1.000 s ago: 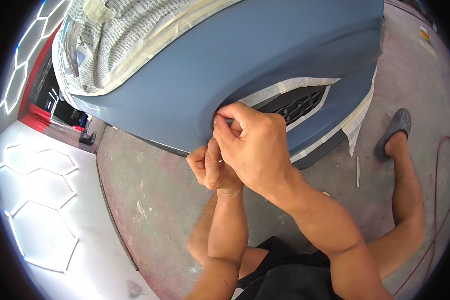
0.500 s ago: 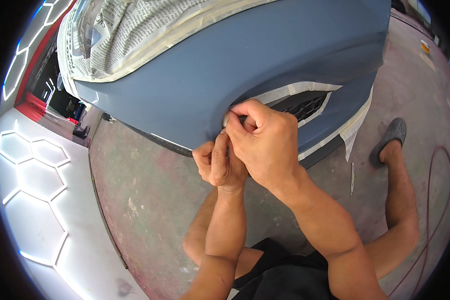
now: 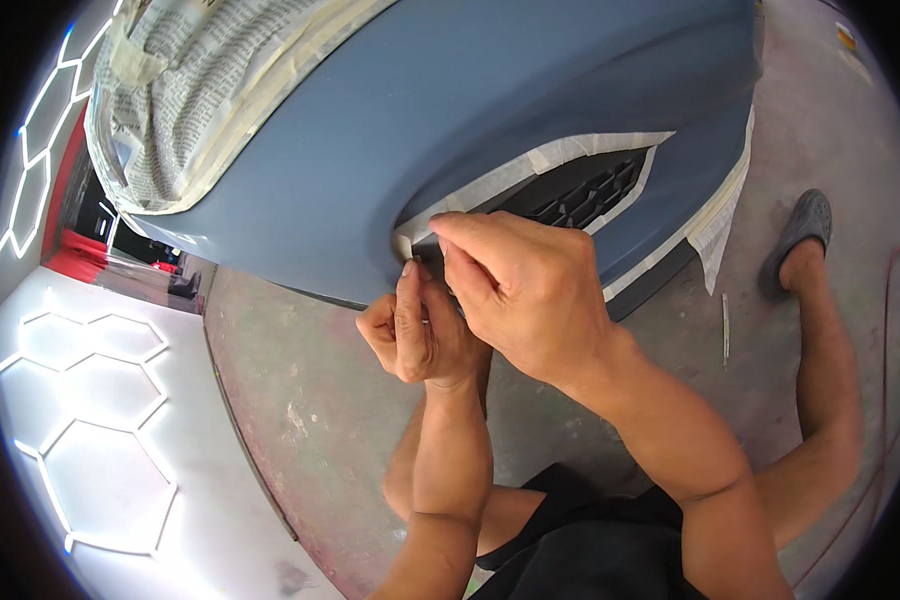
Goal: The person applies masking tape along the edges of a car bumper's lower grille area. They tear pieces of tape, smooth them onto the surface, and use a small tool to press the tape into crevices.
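Observation:
A blue-grey car bumper (image 3: 300, 190) curves across the upper view. Pale masking tape (image 3: 510, 172) edges its opening, which holds a dark mesh grille (image 3: 595, 190). At the opening's left corner, my left hand (image 3: 420, 332) pinches with thumb and finger at the tape's short loose-looking end (image 3: 403, 245). My right hand (image 3: 530, 275) is curled just right of it, its foremost fingertip at the tape's edge. Whether anything lies between the right fingers is hidden.
Newspaper (image 3: 195, 110) taped down covers the upper left. A tape flap (image 3: 710, 250) hangs off the bumper's lower edge. A thin pale strip (image 3: 726, 330) lies on the concrete floor (image 3: 300, 390). My clog-shod foot (image 3: 800, 240) and a dark red hose (image 3: 885, 400) are at right.
The bumper has shifted left in view, and more of the grille shows. My right fingertips have parted from the left ones, leaving the tape's end visible between them.

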`<state>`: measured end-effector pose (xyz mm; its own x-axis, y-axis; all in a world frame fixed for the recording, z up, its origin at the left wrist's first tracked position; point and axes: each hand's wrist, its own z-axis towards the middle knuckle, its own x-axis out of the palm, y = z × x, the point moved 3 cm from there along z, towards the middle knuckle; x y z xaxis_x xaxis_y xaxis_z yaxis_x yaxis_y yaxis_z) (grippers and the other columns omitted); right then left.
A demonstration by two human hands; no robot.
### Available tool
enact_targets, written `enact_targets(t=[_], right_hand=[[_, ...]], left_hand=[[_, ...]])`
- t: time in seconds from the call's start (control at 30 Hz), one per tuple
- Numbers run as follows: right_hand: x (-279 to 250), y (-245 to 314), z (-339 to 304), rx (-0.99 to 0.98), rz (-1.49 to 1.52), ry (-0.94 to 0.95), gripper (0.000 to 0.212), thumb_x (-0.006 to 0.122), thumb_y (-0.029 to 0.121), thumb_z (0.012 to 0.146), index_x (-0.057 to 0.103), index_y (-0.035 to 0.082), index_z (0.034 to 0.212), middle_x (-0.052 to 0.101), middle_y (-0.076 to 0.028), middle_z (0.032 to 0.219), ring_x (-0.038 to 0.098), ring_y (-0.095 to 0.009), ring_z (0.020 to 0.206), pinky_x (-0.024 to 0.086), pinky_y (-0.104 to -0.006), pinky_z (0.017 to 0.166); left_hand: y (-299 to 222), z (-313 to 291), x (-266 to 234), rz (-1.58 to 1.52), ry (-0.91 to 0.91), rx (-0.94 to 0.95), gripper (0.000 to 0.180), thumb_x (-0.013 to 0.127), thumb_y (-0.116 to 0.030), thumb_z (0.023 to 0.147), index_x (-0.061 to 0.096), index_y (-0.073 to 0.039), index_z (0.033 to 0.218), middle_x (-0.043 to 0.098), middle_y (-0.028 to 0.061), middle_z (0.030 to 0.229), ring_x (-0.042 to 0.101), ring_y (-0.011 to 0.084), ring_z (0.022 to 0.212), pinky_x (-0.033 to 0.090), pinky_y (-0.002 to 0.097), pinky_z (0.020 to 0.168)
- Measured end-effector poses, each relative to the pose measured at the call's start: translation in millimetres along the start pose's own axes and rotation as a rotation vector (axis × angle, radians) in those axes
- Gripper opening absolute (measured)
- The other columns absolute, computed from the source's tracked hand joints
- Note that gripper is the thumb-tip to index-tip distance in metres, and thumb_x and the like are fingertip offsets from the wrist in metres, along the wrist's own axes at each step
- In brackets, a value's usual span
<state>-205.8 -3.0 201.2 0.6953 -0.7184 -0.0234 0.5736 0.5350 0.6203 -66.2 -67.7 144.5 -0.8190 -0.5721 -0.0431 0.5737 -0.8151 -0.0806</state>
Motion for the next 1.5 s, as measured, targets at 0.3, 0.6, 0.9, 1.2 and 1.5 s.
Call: enact_targets(t=[0.3, 0.6, 0.9, 1.2, 1.5], right_hand=[[6, 10, 2, -0.193, -0.164, 0.063, 0.031, 0.077, 0.016, 0.078, 0.079, 0.007, 0.107, 0.053, 0.0, 0.06, 0.057, -0.015, 0.046, 0.046, -0.0293, 0.04], [5, 11, 5, -0.105, -0.251, 0.243, 0.03, 0.076, 0.012, 0.081, 0.076, 0.006, 0.111, 0.062, -0.004, 0.062, 0.066, -0.02, 0.05, 0.05, -0.0329, 0.043], [-5, 2, 17, -0.021, -0.084, 0.173, 0.017, 0.071, -0.002, 0.088, 0.076, 0.0, 0.104, 0.074, -0.012, 0.076, 0.071, -0.025, 0.06, 0.055, -0.0351, 0.053], [19, 14, 12, 0.091, -0.122, 0.046, 0.011, 0.08, 0.006, 0.088, 0.076, 0.0, 0.095, 0.072, -0.011, 0.07, 0.071, -0.023, 0.057, 0.052, -0.0334, 0.052], [35, 24, 9, 0.17, -0.23, -0.038, 0.02, 0.073, 0.01, 0.09, 0.061, 0.005, 0.075, 0.066, -0.009, 0.059, 0.066, -0.027, 0.049, 0.051, -0.0388, 0.046]], left_hand=[[-7, -2, -6, 0.01, 0.077, -0.068, 0.04, 0.09, 0.001, 0.074, 0.079, 0.005, 0.113, 0.055, 0.0035, 0.088, 0.054, 0.0163, 0.077, 0.039, 0.029, 0.058], [-5, -2, -2, -0.028, 0.037, -0.085, 0.039, 0.088, 0.005, 0.076, 0.08, 0.003, 0.114, 0.057, 0.004, 0.089, 0.054, 0.0144, 0.073, 0.041, 0.0269, 0.056], [-5, -2, 4, -0.036, -0.029, -0.05, 0.041, 0.077, 0.018, 0.079, 0.08, -0.002, 0.114, 0.055, 0.0034, 0.087, 0.049, 0.0118, 0.068, 0.039, 0.0272, 0.054], [-7, 0, 1, -0.006, -0.003, -0.056, 0.035, 0.087, 0.008, 0.075, 0.081, 0.002, 0.109, 0.058, 0.0048, 0.087, 0.055, 0.0145, 0.069, 0.043, 0.0265, 0.056], [6, -8, -1, -0.108, 0.04, -0.041, 0.041, 0.089, 0.003, 0.071, 0.082, 0.003, 0.112, 0.059, 0.0062, 0.087, 0.062, 0.0169, 0.07, 0.047, 0.0283, 0.053]])
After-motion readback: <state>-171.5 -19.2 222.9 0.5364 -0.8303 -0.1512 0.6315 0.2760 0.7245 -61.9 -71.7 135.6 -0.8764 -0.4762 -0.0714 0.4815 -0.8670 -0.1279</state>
